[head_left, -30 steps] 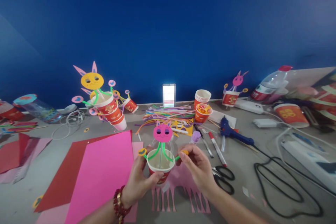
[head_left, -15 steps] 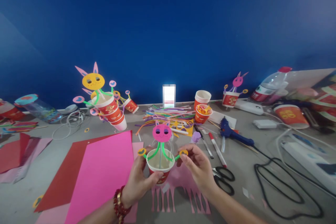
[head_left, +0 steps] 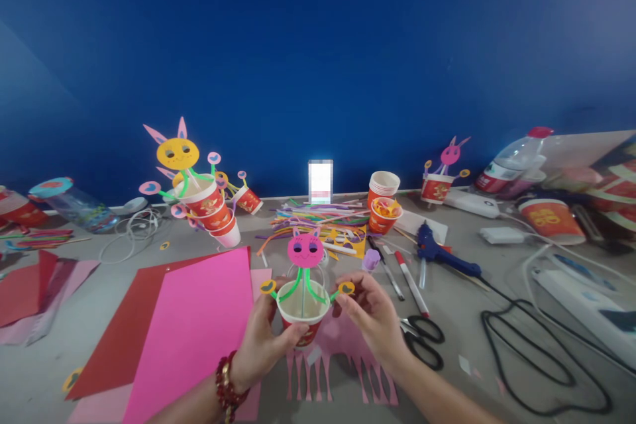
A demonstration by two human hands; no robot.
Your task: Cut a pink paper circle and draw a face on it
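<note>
A red and white paper cup (head_left: pixel 304 318) is held upright at the lower centre by my left hand (head_left: pixel 265 338), thumb across its front. From the cup rise green stems and a stick bearing a pink cat-like face (head_left: pixel 305 250). Yellow discs with dark hearts tip the green arms on both sides. My right hand (head_left: pixel 370 318) pinches the right green arm just by its yellow disc (head_left: pixel 346 288). Beneath the cup lies pink paper with a fringed edge (head_left: pixel 342 351).
Pink sheets (head_left: pixel 199 318) lie left, scissors (head_left: pixel 422 338) and a blue glue gun (head_left: pixel 442 255) right. Behind are colourful pipe cleaners (head_left: pixel 318 215), stacked cups (head_left: pixel 383 187) and a yellow-faced cup figure (head_left: pixel 177 154). A black cable (head_left: pixel 527 371) loops at the lower right.
</note>
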